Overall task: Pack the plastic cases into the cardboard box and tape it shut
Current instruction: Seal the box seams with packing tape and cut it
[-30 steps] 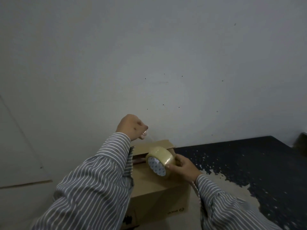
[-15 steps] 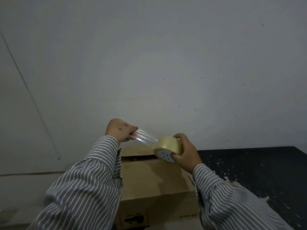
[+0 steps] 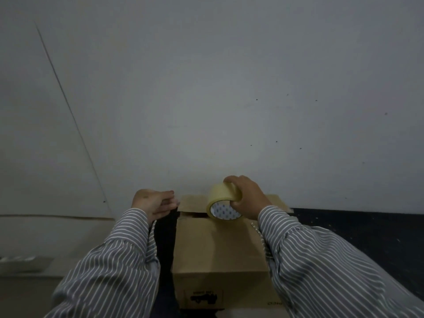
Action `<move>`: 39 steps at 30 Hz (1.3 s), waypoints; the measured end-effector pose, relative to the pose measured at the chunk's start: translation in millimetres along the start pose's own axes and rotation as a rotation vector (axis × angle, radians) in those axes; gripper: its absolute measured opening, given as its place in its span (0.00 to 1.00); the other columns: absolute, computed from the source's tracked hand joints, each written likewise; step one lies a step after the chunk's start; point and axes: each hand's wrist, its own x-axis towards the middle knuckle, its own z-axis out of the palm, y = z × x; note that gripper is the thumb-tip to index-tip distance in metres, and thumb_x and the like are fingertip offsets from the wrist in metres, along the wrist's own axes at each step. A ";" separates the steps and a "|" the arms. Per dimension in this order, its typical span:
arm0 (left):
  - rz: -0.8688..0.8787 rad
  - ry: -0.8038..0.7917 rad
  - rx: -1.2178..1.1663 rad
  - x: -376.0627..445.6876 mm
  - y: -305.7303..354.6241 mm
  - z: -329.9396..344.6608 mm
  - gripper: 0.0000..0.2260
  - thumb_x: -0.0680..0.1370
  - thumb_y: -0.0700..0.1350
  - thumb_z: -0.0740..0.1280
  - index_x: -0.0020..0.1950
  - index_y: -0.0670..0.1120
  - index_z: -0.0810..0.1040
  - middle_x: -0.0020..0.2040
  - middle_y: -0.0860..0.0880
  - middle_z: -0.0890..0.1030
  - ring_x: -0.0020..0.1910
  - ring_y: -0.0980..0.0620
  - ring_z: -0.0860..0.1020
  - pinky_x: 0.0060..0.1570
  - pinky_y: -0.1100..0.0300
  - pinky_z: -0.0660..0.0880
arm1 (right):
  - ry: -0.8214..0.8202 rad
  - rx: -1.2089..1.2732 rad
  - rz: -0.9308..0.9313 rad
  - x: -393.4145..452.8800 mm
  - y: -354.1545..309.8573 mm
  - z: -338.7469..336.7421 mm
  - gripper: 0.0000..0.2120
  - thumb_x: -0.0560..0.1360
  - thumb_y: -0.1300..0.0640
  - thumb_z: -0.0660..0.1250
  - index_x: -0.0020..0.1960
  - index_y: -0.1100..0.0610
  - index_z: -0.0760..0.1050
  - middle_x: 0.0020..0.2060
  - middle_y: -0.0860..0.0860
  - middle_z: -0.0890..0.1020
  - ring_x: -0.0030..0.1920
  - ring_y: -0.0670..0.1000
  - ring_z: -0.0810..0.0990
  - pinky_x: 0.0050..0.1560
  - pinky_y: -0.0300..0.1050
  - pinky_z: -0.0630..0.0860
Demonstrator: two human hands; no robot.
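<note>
Cardboard box [image 3: 220, 246] is sitting right in front of us, between our 2 striped sleeves, long axis running away toward the grey wall [image 3: 206, 88], top flaps folded down but the far flap [image 3: 195, 203] lifting a bit at the seam. We are gripping the tape roll [image 3: 223, 200] with our right hand [image 3: 246, 198], fingers curled over its rim, roll hovering over the far end of the box top, touching or nearly so. Our left hand [image 3: 153, 203] is sitting just off the box's far-left corner, fingers bent as if pinching; a pulled tape end there is too faint to confirm, so we cannot tell what it is holding. No plastic cases showing; presumably inside. Judging it: taping step, box lying below and toward us from the roll, so the strip should be running along the seam. Right hand is the nearer one to it.
</note>
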 end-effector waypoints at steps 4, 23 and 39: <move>-0.028 0.006 0.003 7.4 -12.2 -7.1 0.06 0.74 0.40 0.70 0.44 0.37 0.80 0.32 0.45 0.83 0.33 0.50 0.80 0.36 0.59 0.76 | -0.079 -0.038 -0.002 7.1 -1.0 12.7 0.28 0.72 0.65 0.66 0.69 0.51 0.64 0.65 0.56 0.70 0.65 0.58 0.69 0.64 0.52 0.68; -0.060 0.053 -0.041 30.7 -34.3 -18.4 0.04 0.72 0.40 0.71 0.41 0.40 0.80 0.27 0.47 0.83 0.30 0.51 0.80 0.35 0.59 0.75 | -0.136 0.211 0.061 12.1 5.0 34.0 0.24 0.74 0.66 0.60 0.68 0.55 0.60 0.62 0.58 0.71 0.55 0.55 0.71 0.50 0.45 0.66; -0.057 0.094 -0.077 40.7 -49.5 -18.6 0.05 0.73 0.40 0.70 0.45 0.38 0.80 0.37 0.43 0.83 0.35 0.48 0.80 0.38 0.58 0.76 | -0.177 0.180 0.103 10.6 6.7 38.5 0.24 0.73 0.67 0.63 0.63 0.55 0.57 0.54 0.54 0.68 0.49 0.53 0.71 0.47 0.44 0.69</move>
